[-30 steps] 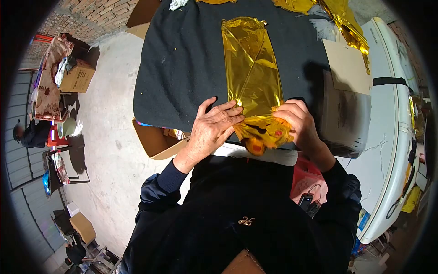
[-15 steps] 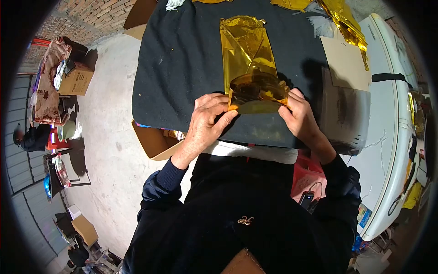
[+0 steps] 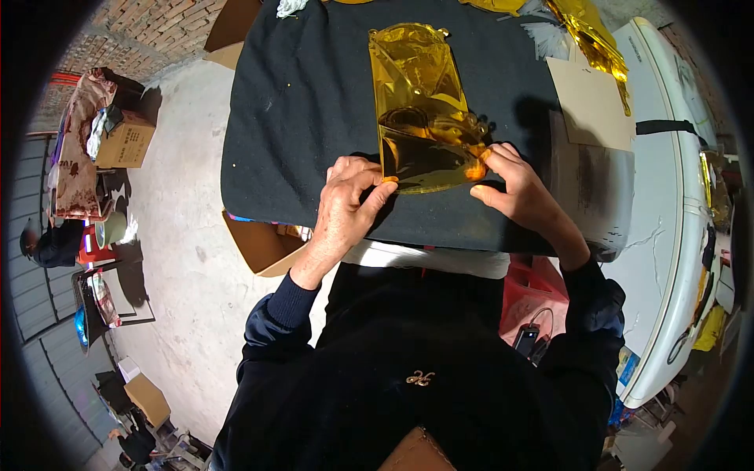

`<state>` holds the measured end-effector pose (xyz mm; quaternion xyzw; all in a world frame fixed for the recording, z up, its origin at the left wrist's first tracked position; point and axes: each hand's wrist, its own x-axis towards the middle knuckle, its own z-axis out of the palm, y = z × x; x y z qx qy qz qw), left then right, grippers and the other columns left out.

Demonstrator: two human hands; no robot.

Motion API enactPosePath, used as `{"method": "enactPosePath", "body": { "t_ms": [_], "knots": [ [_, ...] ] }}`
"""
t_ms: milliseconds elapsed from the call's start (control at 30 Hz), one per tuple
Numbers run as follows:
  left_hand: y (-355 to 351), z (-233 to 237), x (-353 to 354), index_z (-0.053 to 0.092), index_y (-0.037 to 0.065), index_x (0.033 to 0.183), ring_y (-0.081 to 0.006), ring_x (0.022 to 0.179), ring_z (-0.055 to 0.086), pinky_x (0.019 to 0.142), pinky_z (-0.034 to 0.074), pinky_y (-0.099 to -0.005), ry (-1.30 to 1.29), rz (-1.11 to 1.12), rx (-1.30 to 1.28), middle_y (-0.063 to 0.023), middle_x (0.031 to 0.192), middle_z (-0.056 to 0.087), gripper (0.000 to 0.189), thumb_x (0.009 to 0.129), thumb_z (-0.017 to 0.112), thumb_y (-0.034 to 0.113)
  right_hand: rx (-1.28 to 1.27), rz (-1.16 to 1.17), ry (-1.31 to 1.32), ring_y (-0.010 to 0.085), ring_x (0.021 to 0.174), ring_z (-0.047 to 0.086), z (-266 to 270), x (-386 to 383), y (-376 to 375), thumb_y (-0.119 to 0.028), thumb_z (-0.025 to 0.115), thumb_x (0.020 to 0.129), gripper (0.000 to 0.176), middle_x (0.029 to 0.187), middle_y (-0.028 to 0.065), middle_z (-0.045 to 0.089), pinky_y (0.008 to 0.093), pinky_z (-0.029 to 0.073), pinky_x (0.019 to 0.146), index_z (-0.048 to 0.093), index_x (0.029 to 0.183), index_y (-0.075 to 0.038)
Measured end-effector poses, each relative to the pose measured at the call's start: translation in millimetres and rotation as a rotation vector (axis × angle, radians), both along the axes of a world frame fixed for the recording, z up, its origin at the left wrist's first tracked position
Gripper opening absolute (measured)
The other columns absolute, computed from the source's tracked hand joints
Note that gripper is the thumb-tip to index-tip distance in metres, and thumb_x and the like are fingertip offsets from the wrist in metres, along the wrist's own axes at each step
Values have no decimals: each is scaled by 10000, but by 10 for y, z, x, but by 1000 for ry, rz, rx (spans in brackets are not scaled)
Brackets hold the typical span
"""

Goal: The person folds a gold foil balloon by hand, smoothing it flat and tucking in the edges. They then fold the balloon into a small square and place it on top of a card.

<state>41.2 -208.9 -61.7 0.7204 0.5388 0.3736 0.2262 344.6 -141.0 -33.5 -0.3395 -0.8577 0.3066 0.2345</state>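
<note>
A shiny, see-through gold film piece [image 3: 424, 86] lies lengthwise on the black cloth, its far end curved and its surface creased. Its near part is bent up and reflects dark shapes. My left hand [image 3: 349, 196] pinches the near left corner between thumb and fingers. At the right edge is my right hand [image 3: 514, 184], its thumb held apart from the fingers. The right fingertips touch the film and partly show orange through it; the thumb is off the film.
The black cloth [image 3: 306, 118] covers the table. To the right lie a beige card [image 3: 593, 102], a clear plastic sheet [image 3: 589, 188] and crumpled gold film [image 3: 589, 39]. A white appliance [image 3: 660, 212] stands beyond. Below the table's left edge is an open cardboard box [image 3: 263, 247].
The near part of the film, earlier raised and curled, has come down flatter. My right thumb has parted from the film's edge. My left hand still pinches the left corner.
</note>
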Motion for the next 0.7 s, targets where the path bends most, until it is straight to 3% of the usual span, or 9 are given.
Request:
{"method": "enactPosePath", "body": {
  "t_ms": [133, 533, 700],
  "knots": [
    [22, -1, 21, 760, 21, 898, -256, 965, 638, 886, 469, -390, -24, 37, 8, -65, 924, 729, 170, 894, 818, 181, 67, 8, -38, 362, 980, 541, -16, 20, -6, -65, 784, 805, 341, 1066, 180, 592, 421, 459, 914, 618, 1083, 45],
    [109, 23, 46, 767, 43, 902, -226, 819, 636, 797, 486, -371, -101, 157, -135, -71, 817, 707, 203, 919, 814, 240, 102, -97, 99, 307, 959, 603, -207, -29, -19, -11, 801, 813, 266, 1076, 145, 618, 392, 507, 814, 638, 1020, 29],
    [174, 15, 19, 759, 33, 909, -236, 796, 641, 781, 494, -379, -109, 179, -209, -83, 811, 704, 226, 930, 806, 253, -11, -93, 67, 352, 1040, 624, -64, -17, -12, -6, 816, 780, 345, 1122, 176, 624, 414, 518, 911, 631, 1064, 57]
  ]
}}
